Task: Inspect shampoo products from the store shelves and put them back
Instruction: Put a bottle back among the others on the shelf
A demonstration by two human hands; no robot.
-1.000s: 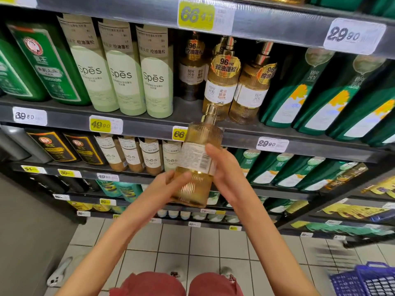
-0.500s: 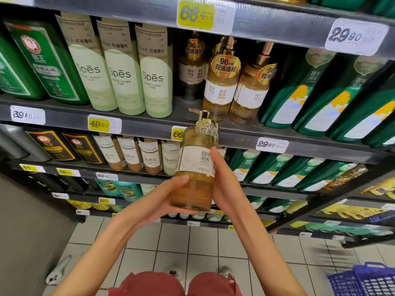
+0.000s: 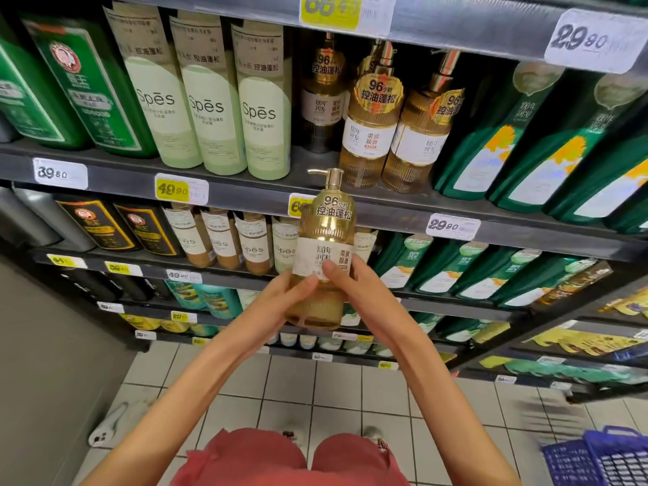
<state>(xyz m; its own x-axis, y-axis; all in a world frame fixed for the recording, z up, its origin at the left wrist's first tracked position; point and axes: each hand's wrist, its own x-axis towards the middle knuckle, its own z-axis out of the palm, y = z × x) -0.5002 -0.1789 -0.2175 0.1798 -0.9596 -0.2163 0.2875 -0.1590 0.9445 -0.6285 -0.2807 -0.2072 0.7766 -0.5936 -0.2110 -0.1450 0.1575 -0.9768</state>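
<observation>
A: What was counted?
B: One golden ribbed plastic pump bottle [image 3: 324,236], gripped before the grey shelf [image 3: 245,191] by curled fingers [image 3: 304,283] of left hand [image 3: 277,299] and right hand [image 3: 363,292]; three matching bottles [image 3: 371,135] were shelved.
A: What was changed?
B: Its front label was turned forward.

Dark shelving [image 3: 115,177], pale tiled floor [image 3: 336,387], seemingly grey wall [image 3: 42,345] left.

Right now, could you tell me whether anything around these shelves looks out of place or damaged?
A white object, possibly a phone, lies loose on the floor by the wall at lower left, not where stock belongs. The gold pump bottle, held upright in the left hand and right hand, looks intact, and I see no spills.
</observation>
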